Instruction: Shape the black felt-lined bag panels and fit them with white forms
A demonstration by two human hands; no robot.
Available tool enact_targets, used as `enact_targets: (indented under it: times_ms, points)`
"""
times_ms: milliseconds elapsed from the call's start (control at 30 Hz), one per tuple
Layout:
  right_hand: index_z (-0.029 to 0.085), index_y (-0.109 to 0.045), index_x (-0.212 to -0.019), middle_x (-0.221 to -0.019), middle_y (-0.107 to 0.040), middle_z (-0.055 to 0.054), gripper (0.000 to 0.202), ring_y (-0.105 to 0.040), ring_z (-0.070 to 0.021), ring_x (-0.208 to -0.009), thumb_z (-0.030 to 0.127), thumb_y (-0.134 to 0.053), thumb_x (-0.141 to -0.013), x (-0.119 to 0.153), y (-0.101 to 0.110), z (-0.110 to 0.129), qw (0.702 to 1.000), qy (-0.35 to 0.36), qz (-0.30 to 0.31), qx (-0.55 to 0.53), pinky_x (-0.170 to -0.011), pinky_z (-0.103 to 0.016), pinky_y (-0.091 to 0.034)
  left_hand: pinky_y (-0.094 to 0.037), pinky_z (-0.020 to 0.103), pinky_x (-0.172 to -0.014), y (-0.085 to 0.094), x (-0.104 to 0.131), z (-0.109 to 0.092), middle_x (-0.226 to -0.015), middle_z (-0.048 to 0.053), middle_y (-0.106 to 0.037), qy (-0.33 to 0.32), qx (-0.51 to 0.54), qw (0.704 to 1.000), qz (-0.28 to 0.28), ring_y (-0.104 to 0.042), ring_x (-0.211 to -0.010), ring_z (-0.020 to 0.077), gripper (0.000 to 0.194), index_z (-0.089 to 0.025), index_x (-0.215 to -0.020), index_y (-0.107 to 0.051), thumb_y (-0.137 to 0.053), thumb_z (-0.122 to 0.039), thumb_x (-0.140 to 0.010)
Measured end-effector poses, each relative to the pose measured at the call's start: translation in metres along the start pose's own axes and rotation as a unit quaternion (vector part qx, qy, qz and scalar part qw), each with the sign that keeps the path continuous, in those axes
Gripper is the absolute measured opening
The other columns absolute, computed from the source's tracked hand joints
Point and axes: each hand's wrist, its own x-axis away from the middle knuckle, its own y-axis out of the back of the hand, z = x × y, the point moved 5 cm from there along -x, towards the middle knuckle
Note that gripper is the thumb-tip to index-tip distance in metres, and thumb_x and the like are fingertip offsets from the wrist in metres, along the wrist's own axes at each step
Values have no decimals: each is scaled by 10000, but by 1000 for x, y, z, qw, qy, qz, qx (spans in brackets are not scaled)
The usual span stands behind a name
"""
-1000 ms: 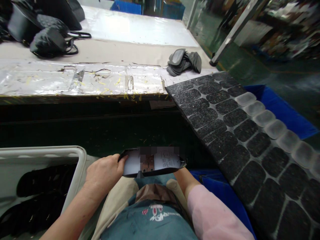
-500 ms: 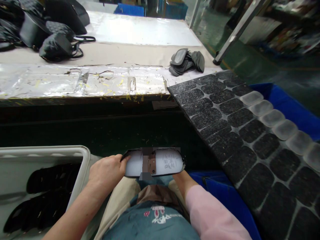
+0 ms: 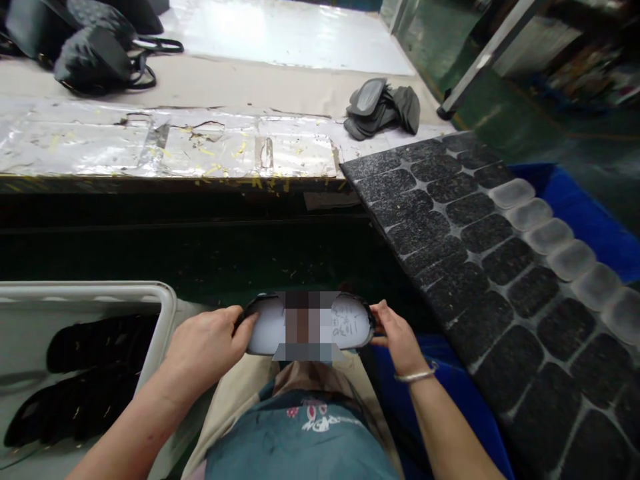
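Above my lap lies a long white oval board (image 3: 263,327) with a black edge around it and handwriting near its right end. Its middle is blurred out. My left hand (image 3: 207,340) is closed on the left end, thumb on top of the white face. At the other end, my right hand (image 3: 400,337), with a bangle on the wrist, has its fingers bent against the black edge; part of them is hidden behind it.
To the left stands a pale bin (image 3: 173,313) holding black pieces (image 3: 95,407). A slanted dark board (image 3: 450,267) carries translucent oval pads (image 3: 550,237), with blue bins (image 3: 580,207) beside and below. Grey oval pieces (image 3: 380,107) and black bags (image 3: 95,60) lie on the worktable (image 3: 225,143).
My right hand has come out from under the board to its right end. The left hand keeps its hold. The view has tipped slightly downward.
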Motion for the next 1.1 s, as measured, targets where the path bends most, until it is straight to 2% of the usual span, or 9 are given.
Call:
enact_targets:
  times_ms: [100,167,300,433,500,600,667,867,1100]
  points:
    - [211,-571,-747,-603,-555,-13,376,-531,-170,-597,573,-496,-815,16,12,23,953,83,-63,283,-536,-272,-364,-343,304,-533,1,-2,3,-697,74,-667,-6,6,1000,5,-641,-686,268,489,-221,-710,-590,-252,-528,-886]
    - [215,-492,-594,-540,-516,-11,381,-489,-157,-551,504,-467,-842,15,12,37,909,111,-44,399,-540,-282,-311,-333,298,-530,2,-4,3,-692,69,-668,-14,13,1000,2,-639,-683,261,486,-223,-703,-598,-263,-526,-885]
    - [214,-415,-513,-498,-481,7,431,-444,-130,-510,461,-401,-867,1,12,46,898,119,46,422,-508,-264,-273,-325,288,-531,4,-4,3,-694,55,-670,-16,32,999,-9,-636,-686,238,471,-226,-706,-610,-280,-510,-885]
    - [206,-398,-510,-512,-476,8,417,-440,-125,-521,422,-411,-867,3,12,50,878,155,9,452,-515,-262,-253,-328,289,-541,6,-1,0,-739,52,-685,-16,46,999,-22,-641,-724,238,461,-228,-736,-627,-280,-492,-886]
    - [198,-460,-548,-566,-546,-22,386,-487,-140,-560,373,-399,-886,13,6,56,830,192,-48,522,-539,-277,-245,-320,293,-537,6,0,-1,-748,55,-687,-13,41,999,-32,-643,-733,243,457,-225,-725,-625,-285,-486,-884]
    - [184,-561,-639,-668,-638,-70,344,-576,-178,-648,292,-377,-909,28,-7,67,725,251,-108,633,-560,-294,-248,-306,294,-532,6,1,-2,-763,58,-688,-9,36,998,-47,-643,-744,248,446,-221,-709,-617,-292,-475,-880]
    - [180,-588,-691,-700,-662,-83,324,-605,-192,-664,276,-376,-916,31,-10,70,699,240,-111,665,-553,-299,-242,-294,294,-524,6,1,-2,-753,61,-685,-6,37,998,-51,-643,-732,251,444,-218,-709,-610,-290,-474,-879]
    - [194,-527,-652,-642,-643,-36,311,-610,-155,-630,328,-417,-910,24,3,67,766,170,-11,620,-563,-277,-272,-270,287,-513,1,4,4,-690,69,-667,-7,74,997,-27,-629,-654,251,448,-212,-715,-592,-290,-506,-868]
    - [206,-494,-577,-573,-601,-31,353,-574,-162,-566,329,-381,-888,22,7,57,789,166,-35,591,-541,-292,-258,-227,272,-515,1,12,7,-645,49,-655,-22,102,993,-47,-588,-602,186,309,-191,-675,-630,-401,-339,-820]
